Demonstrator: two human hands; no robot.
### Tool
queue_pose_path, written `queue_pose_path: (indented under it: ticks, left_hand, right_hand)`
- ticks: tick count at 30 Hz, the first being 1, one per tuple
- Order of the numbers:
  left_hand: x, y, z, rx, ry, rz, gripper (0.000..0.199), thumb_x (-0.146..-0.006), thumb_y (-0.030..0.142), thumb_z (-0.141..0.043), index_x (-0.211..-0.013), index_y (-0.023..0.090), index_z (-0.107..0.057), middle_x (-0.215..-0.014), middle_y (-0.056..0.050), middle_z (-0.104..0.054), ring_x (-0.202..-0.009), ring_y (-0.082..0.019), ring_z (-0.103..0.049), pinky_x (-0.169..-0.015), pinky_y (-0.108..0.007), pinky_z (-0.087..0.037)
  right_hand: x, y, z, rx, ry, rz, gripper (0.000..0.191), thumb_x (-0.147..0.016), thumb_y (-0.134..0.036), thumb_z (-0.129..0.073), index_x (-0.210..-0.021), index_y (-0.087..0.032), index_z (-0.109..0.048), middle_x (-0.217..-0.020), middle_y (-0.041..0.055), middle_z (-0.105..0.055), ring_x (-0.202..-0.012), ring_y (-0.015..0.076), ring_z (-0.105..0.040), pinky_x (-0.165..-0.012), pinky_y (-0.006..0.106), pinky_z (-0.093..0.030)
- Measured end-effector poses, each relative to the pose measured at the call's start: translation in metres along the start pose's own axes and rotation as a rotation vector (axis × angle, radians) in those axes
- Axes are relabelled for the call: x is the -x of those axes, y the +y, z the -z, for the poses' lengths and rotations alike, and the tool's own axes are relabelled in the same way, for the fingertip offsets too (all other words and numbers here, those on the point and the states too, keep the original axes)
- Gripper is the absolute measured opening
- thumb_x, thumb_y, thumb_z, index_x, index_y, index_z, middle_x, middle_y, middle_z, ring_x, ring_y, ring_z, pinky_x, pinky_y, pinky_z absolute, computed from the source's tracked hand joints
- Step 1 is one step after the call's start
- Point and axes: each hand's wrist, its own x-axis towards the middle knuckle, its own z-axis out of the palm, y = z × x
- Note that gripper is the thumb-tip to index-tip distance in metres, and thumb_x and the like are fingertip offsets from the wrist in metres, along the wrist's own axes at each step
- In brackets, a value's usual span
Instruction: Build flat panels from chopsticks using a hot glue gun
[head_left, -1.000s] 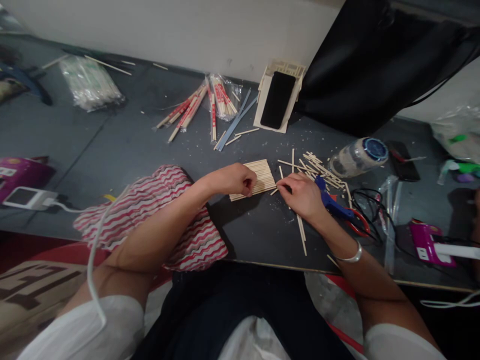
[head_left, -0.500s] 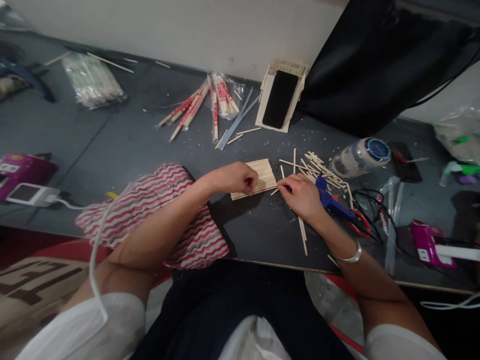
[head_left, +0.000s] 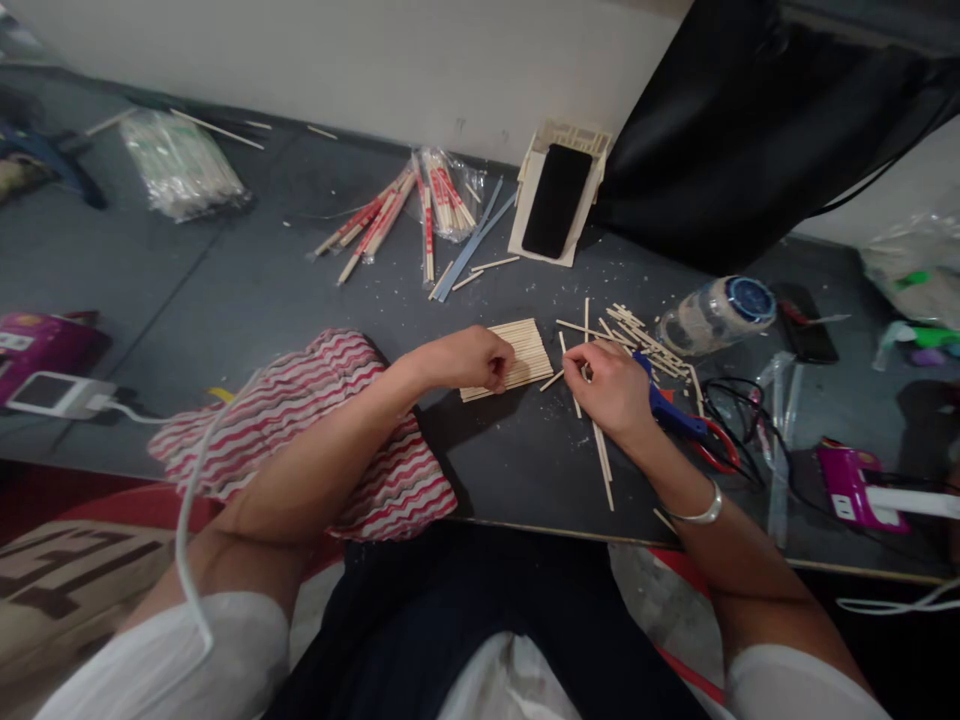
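Observation:
A flat panel of light wooden sticks (head_left: pixel 531 345), laid side by side, lies on the dark table in front of me. My left hand (head_left: pixel 480 357) is over its left part with the fingers curled closed; whatever they grip, if anything, is hidden. Just right of the panel, my right hand (head_left: pixel 611 388) has thumb and fingers drawn together in a pinch. I cannot make out anything between them. Loose sticks (head_left: pixel 602 455) lie under and around this hand, and a pile of short sticks (head_left: pixel 646 340) is beyond it. Partly behind the wrist is a blue tool with a handle (head_left: pixel 675 412).
A striped cloth (head_left: pixel 352 410) is under my left forearm. At the back are wrapped chopsticks (head_left: pixel 375 225), blue strips (head_left: pixel 474 245) and a phone (head_left: pixel 556 200) leaning on a stick-built stand. To the right are a clear jar (head_left: pixel 709 318), cables (head_left: pixel 739 420) and a purple box (head_left: pixel 855 485).
My right hand has shifted slightly right, away from the panel's edge. The left hand stays in place over the panel. The view has moved a little.

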Motion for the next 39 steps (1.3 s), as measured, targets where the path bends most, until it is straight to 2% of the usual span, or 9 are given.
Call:
queue_pose_path:
  ticks: [8, 13, 16, 21, 27, 39]
  left_hand:
    - [0.001, 0.005, 0.003, 0.011, -0.015, 0.085, 0.009, -0.069, 0.018, -0.070, -0.066, 0.018, -0.062, -0.062, 0.006, -0.056, -0.063, -0.011, -0.051, -0.063, -0.024, -0.035]
    - [0.005, 0.000, 0.007, -0.045, -0.012, 0.070, 0.009, -0.071, 0.023, -0.068, -0.066, 0.019, -0.062, -0.064, 0.004, -0.058, -0.065, -0.013, -0.052, -0.063, -0.025, -0.034]
    - [0.008, 0.002, 0.010, -0.082, -0.030, 0.107, 0.010, -0.071, 0.024, -0.068, -0.066, 0.019, -0.061, -0.065, 0.004, -0.058, -0.067, -0.013, -0.052, -0.065, -0.026, -0.034]
    - [0.010, 0.010, 0.013, -0.165, -0.073, 0.186, 0.011, -0.069, 0.023, -0.071, -0.067, 0.019, -0.060, -0.065, 0.004, -0.058, -0.064, -0.013, -0.052, -0.063, -0.025, -0.034]
    - [0.008, 0.007, 0.012, -0.177, -0.085, 0.138, 0.008, -0.070, 0.020, -0.065, -0.066, 0.019, -0.058, -0.063, 0.005, -0.056, -0.063, -0.012, -0.050, -0.060, -0.024, -0.032]
    - [0.007, 0.009, 0.010, -0.171, -0.120, 0.193, 0.010, -0.069, 0.016, -0.066, -0.066, 0.019, -0.057, -0.066, 0.004, -0.057, -0.069, -0.014, -0.053, -0.065, -0.026, -0.034]
  right_hand:
    - [0.000, -0.002, -0.004, -0.099, -0.110, 0.131, 0.018, -0.097, -0.032, -0.058, -0.089, -0.023, -0.072, -0.083, 0.0059, -0.071, -0.084, 0.0230, -0.064, -0.077, 0.035, -0.048]
    - [0.000, -0.002, -0.007, -0.094, -0.133, 0.156, 0.025, -0.100, -0.039, -0.057, -0.090, -0.023, -0.073, -0.086, 0.0067, -0.072, -0.086, 0.0235, -0.063, -0.078, 0.036, -0.047]
    - [0.001, -0.004, -0.010, -0.073, -0.154, 0.182, 0.029, -0.102, -0.040, -0.056, -0.089, -0.021, -0.074, -0.087, 0.0077, -0.073, -0.085, 0.0236, -0.061, -0.078, 0.036, -0.045]
    - [0.002, -0.006, -0.013, -0.026, -0.155, 0.196, 0.030, -0.102, -0.041, -0.055, -0.089, -0.021, -0.074, -0.088, 0.0076, -0.074, -0.084, 0.0232, -0.061, -0.077, 0.035, -0.044]
    - [0.002, -0.007, -0.016, -0.027, -0.147, 0.205, 0.023, -0.101, -0.034, -0.058, -0.088, -0.022, -0.073, -0.085, 0.0073, -0.074, -0.082, 0.0226, -0.060, -0.075, 0.034, -0.042]
    - [0.002, -0.011, -0.018, 0.010, -0.152, 0.175, 0.023, -0.099, -0.030, -0.061, -0.081, -0.021, -0.072, -0.082, 0.0065, -0.074, -0.082, 0.0226, -0.058, -0.075, 0.034, -0.039]
